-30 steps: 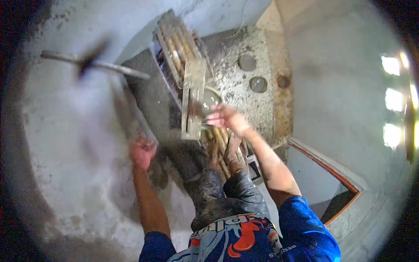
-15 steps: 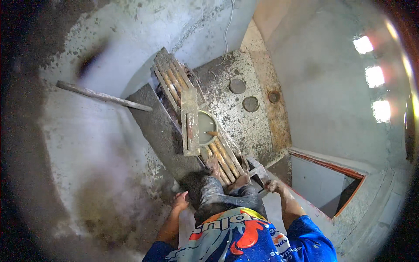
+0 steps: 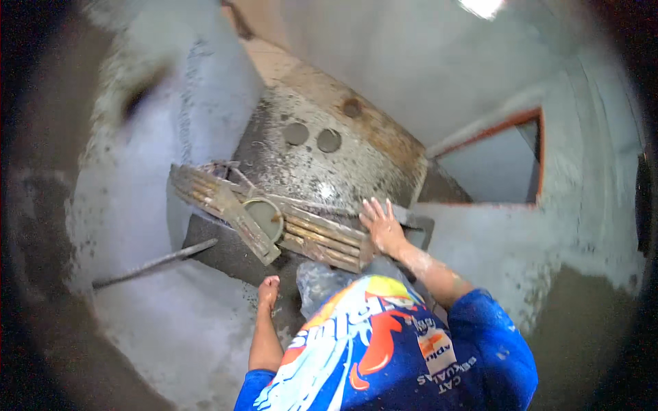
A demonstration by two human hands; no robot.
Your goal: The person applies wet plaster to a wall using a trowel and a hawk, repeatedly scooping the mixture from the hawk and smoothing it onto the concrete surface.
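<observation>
My right hand [image 3: 382, 229] is stretched out, palm down and fingers spread, over the right end of a bamboo-and-wood scaffold platform [image 3: 325, 238]; nothing shows in its grip. Whether it touches the grey board edge there, I cannot tell. Lower left, my left hand [image 3: 269, 291] hangs off the platform with its fingers curled in and no object visible. Between them, further off, a round bucket [image 3: 264, 218] of grey wet mix sits on the platform. A long plasterer's float [image 3: 248, 228] lies against the bucket's left side. My legs are at the platform's near side.
A wooden pole [image 3: 156, 263] slants at the left by a dark mortar-covered board [image 3: 214, 250]. Far below lies a splattered floor [image 3: 301, 175] with two round grey containers [image 3: 329, 140] and a smaller brown one [image 3: 351, 107]. A red-framed opening [image 3: 493, 164] is on the right.
My view has turned, so the platform lies more crosswise. My right hand has gone from curled around a dark, thin handle to spread and reaching forward. My left fingers are more curled.
</observation>
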